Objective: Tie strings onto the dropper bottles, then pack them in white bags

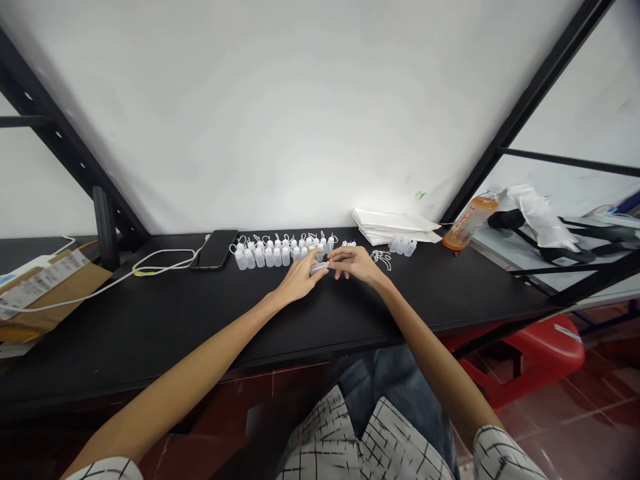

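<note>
In the head view, left hand [300, 280] pinching a small plastic bottle [319, 268] just above the worktop [125, 347], and right hand [355, 263] hovering beside it with fingers loosely open. Rows of white squeeze bottles [270, 257] standing just behind both hands, beside a phone [215, 250].

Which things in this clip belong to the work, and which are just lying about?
Work: left hand, right hand, small white plastic bottle between them, row of upright white plastic bottles, loose white plastic loops, three translucent bottles.
Lying about: black smartphone, white charging cable, brown cardboard parcel, orange-filled plastic drink bottle, stack of white paper.
</note>
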A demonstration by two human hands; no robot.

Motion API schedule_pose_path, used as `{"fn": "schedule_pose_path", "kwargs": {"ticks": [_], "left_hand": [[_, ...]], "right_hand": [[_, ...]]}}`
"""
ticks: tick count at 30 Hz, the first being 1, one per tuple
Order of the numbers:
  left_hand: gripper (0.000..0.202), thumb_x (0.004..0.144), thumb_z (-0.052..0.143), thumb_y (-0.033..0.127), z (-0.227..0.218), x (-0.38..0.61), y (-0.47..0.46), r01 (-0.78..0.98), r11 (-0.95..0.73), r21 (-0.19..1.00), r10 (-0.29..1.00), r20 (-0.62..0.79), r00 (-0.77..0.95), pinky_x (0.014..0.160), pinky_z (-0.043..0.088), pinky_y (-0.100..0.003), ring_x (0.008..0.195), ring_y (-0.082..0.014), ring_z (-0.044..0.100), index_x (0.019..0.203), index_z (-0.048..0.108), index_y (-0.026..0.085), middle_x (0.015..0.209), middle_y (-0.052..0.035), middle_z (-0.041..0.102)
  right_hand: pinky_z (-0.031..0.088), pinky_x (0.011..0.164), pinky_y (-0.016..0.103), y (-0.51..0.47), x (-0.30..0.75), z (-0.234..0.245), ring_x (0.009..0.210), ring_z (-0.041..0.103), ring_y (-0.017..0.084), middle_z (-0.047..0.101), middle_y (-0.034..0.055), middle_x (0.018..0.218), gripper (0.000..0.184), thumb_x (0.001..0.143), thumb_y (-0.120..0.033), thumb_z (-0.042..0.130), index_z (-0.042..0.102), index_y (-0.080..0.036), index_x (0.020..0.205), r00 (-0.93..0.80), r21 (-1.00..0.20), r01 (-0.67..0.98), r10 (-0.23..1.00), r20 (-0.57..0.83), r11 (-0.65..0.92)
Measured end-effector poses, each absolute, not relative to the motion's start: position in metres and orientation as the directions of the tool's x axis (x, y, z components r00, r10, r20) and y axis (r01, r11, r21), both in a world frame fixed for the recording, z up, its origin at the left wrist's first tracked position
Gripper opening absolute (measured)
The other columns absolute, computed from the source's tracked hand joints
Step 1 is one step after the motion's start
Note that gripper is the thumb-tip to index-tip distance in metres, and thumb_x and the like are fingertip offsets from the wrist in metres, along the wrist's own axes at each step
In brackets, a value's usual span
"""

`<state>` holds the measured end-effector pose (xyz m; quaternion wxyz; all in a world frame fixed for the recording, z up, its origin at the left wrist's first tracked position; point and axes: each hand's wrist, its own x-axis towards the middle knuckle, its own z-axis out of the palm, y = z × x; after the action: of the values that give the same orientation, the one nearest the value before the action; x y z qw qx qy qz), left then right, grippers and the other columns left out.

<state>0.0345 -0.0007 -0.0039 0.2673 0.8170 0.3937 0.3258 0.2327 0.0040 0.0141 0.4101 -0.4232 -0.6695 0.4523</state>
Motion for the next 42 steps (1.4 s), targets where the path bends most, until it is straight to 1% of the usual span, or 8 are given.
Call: {"fn": "schedule_pose_path", "kwargs": {"ticks": [6, 11, 15, 21, 25, 32, 38, 42], "left_hand": [[0.030, 0.091, 0.052, 0.033, -0.005, 0.034, 0.001, 0.447, -0.563, 0.695, 0.803, 0.332, 0.495, 0.071, 0.045, -0.031, 0.066, -0.0164, 0.059, 0.117, 0.044, 0.022, 0.089, -0.0007, 0.067], [0.024, 0.090, 0.051, 0.034, -0.006, 0.034, 0.002, 0.419, -0.549, 0.724, 0.810, 0.337, 0.479, 0.072, 0.045, -0.031, 0.074, -0.0174, 0.060, 0.110, 0.044, 0.022, 0.095, -0.0026, 0.064], [0.024, 0.091, 0.050, 0.035, -0.007, 0.034, 0.002, 0.413, -0.543, 0.731, 0.810, 0.325, 0.488, 0.075, 0.046, -0.032, 0.081, -0.0191, 0.062, 0.111, 0.043, 0.023, 0.095, -0.0025, 0.063], [0.026, 0.090, 0.048, 0.028, -0.006, 0.033, 0.000, 0.463, -0.552, 0.693, 0.808, 0.308, 0.502, 0.072, 0.045, -0.032, 0.071, -0.0168, 0.059, 0.115, 0.042, 0.023, 0.093, -0.0015, 0.063], [0.027, 0.089, 0.044, 0.023, -0.003, 0.033, -0.003, 0.474, -0.582, 0.661, 0.789, 0.318, 0.525, 0.073, 0.044, -0.032, 0.076, -0.0176, 0.058, 0.115, 0.041, 0.022, 0.094, -0.0019, 0.063], [0.035, 0.085, 0.044, 0.017, 0.000, 0.032, -0.007, 0.491, -0.603, 0.629, 0.770, 0.299, 0.563, 0.068, 0.042, -0.030, 0.070, -0.0165, 0.057, 0.119, 0.039, 0.022, 0.094, -0.0008, 0.063], [0.032, 0.097, 0.036, 0.041, 0.005, 0.035, -0.006, 0.593, -0.537, 0.600, 0.834, 0.269, 0.482, 0.067, 0.040, -0.030, 0.073, -0.0192, 0.058, 0.122, 0.046, 0.022, 0.082, -0.0002, 0.062], [0.039, 0.098, 0.035, 0.047, 0.008, 0.034, -0.003, 0.654, -0.497, 0.570, 0.862, 0.239, 0.447, 0.062, 0.035, -0.028, 0.068, -0.0183, 0.056, 0.107, 0.062, 0.021, 0.070, 0.0003, 0.059]], "right_hand": [[0.044, 0.041, 0.022, 0.001, 0.237, 0.017, 0.052, 0.063, 0.015, 0.067, 0.0046, 0.062, 0.038, 0.066, -0.042, 0.079, 0.074, -0.011, 0.088, -0.350, -0.955, 0.204, 0.927, 0.134, 0.215], [0.045, 0.042, 0.022, 0.001, 0.235, 0.015, 0.055, 0.065, 0.016, 0.069, 0.0053, 0.068, 0.038, 0.067, -0.041, 0.079, 0.075, -0.011, 0.091, -0.375, -0.959, 0.182, 0.917, 0.138, 0.219], [0.046, 0.042, 0.023, 0.001, 0.231, 0.013, 0.057, 0.067, 0.018, 0.068, 0.0050, 0.067, 0.039, 0.066, -0.042, 0.080, 0.075, -0.011, 0.090, -0.399, -0.961, 0.159, 0.905, 0.147, 0.226], [0.045, 0.043, 0.022, 0.000, 0.229, 0.009, 0.058, 0.067, 0.018, 0.069, 0.0062, 0.067, 0.039, 0.066, -0.042, 0.080, 0.075, -0.010, 0.089, -0.382, -0.965, 0.148, 0.912, 0.147, 0.218], [0.045, 0.042, 0.022, -0.002, 0.228, 0.007, 0.056, 0.066, 0.017, 0.070, 0.0071, 0.068, 0.040, 0.068, -0.042, 0.079, 0.074, -0.009, 0.090, -0.376, -0.960, 0.153, 0.912, 0.162, 0.233], [0.044, 0.041, 0.022, -0.001, 0.227, 0.004, 0.057, 0.066, 0.016, 0.072, 0.0101, 0.077, 0.042, 0.071, -0.044, 0.076, 0.074, -0.009, 0.093, -0.366, -0.956, 0.151, 0.913, 0.183, 0.252], [0.044, 0.041, 0.022, 0.003, 0.231, 0.004, 0.056, 0.064, 0.016, 0.069, 0.0070, 0.069, 0.040, 0.069, -0.042, 0.077, 0.074, -0.009, 0.093, -0.323, -0.948, 0.134, 0.917, 0.233, 0.288], [0.043, 0.041, 0.021, 0.004, 0.232, 0.003, 0.059, 0.064, 0.016, 0.069, 0.0069, 0.072, 0.038, 0.069, -0.040, 0.078, 0.074, -0.011, 0.093, -0.296, -0.936, 0.138, 0.915, 0.274, 0.325]]}}
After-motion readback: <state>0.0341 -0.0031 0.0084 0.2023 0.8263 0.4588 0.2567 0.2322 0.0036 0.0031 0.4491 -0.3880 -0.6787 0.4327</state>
